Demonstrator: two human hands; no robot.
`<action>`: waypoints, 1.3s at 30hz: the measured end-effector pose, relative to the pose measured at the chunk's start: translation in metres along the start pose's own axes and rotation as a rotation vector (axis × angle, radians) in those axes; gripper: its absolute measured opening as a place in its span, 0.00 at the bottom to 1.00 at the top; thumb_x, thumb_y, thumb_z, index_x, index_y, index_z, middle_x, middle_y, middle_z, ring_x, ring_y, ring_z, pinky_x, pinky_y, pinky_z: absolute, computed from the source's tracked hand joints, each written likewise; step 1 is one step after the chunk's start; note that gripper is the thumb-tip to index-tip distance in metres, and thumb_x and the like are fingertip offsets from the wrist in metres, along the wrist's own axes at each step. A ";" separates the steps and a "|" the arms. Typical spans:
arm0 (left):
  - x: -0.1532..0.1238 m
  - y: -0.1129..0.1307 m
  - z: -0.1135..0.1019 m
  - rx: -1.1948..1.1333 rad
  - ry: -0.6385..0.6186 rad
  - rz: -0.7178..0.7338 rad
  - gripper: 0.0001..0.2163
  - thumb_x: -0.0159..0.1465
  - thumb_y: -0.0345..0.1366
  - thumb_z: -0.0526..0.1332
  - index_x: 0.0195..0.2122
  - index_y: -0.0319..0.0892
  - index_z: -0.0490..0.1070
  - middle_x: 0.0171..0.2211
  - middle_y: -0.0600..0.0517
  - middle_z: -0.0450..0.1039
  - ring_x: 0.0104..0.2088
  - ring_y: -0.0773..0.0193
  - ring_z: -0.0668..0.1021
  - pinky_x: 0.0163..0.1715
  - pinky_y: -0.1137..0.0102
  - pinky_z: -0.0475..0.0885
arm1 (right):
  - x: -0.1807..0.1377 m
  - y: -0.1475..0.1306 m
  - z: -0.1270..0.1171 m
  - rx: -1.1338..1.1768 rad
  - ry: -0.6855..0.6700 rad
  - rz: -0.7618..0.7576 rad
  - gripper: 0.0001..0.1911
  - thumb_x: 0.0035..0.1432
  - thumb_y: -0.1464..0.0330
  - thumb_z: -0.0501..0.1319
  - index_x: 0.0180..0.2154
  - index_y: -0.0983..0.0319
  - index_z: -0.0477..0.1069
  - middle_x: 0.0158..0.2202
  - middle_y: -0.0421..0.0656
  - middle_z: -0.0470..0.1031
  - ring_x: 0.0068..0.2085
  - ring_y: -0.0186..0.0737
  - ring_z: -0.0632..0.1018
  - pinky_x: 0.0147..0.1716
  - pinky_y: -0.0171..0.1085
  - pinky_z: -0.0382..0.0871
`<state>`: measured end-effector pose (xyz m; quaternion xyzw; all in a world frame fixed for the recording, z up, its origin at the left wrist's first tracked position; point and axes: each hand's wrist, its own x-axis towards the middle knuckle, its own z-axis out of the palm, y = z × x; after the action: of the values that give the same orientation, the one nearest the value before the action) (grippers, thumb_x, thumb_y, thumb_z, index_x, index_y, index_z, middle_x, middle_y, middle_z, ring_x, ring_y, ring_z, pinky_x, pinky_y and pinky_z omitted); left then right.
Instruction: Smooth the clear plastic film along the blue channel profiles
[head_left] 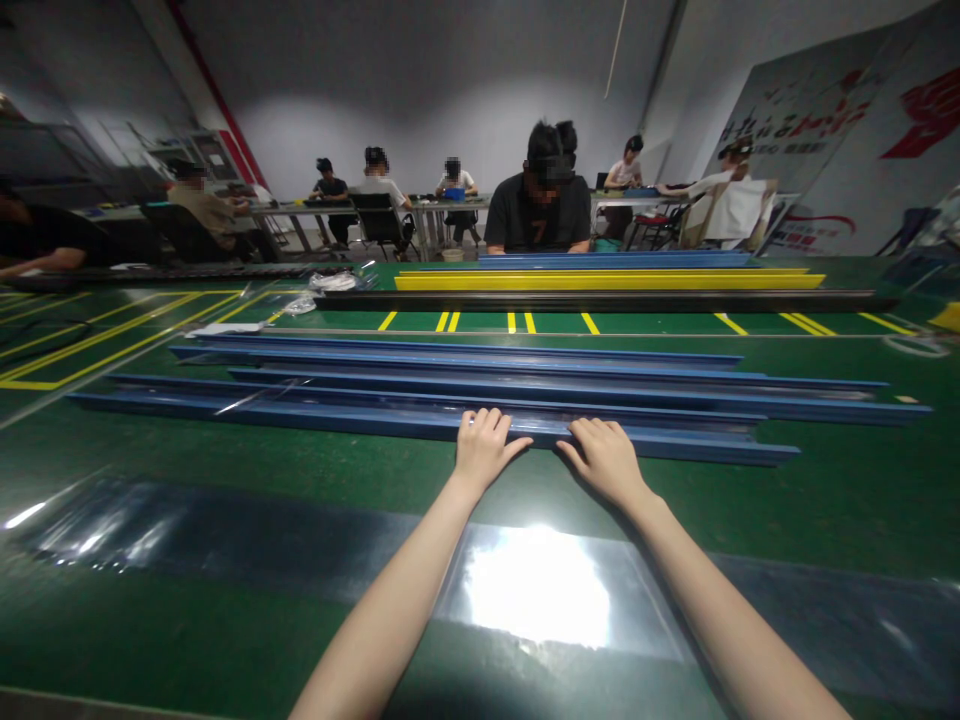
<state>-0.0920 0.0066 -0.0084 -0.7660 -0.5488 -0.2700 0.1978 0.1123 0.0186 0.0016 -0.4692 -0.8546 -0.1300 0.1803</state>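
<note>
My left hand (485, 450) lies over the near wall of the closest long blue channel profile (360, 424), its fingers hooked over the rim and its thumb out along the near side. A short way to the right, my right hand (604, 460) grips the same wall in much the same way, thumb pointing inward. The undersides of both hands are hidden. Just behind lie further blue channel profiles (817, 400), roughly parallel to it. Under my forearms a long, flat strip of clear plastic film (300, 545) is spread on the green tabletop (225, 650), glaring brightly in the middle.
Farther back lie a black profile (600, 301), a yellow profile (600, 281) and another blue profile (615, 260). Crumpled clear plastic (330, 283) sits at their left. A person in black (536, 215) faces me across the table; several others sit at tables behind.
</note>
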 end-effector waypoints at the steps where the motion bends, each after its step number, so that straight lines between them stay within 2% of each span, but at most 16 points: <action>1: 0.000 0.000 0.000 0.004 0.001 0.000 0.19 0.58 0.53 0.53 0.28 0.41 0.69 0.29 0.48 0.70 0.33 0.60 0.69 0.35 0.65 0.58 | 0.000 0.000 0.000 -0.002 -0.001 0.000 0.14 0.60 0.61 0.48 0.31 0.62 0.64 0.30 0.44 0.71 0.33 0.40 0.68 0.34 0.37 0.51; 39: 0.000 0.000 0.002 0.005 0.001 -0.030 0.19 0.57 0.54 0.55 0.29 0.40 0.69 0.29 0.49 0.71 0.32 0.60 0.70 0.35 0.66 0.57 | 0.000 0.000 0.000 -0.013 0.005 -0.003 0.14 0.60 0.60 0.48 0.30 0.62 0.63 0.30 0.44 0.71 0.33 0.39 0.67 0.34 0.37 0.50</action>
<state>-0.0915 0.0080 -0.0104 -0.7569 -0.5609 -0.2722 0.1959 0.1123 0.0180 0.0017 -0.4688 -0.8540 -0.1369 0.1792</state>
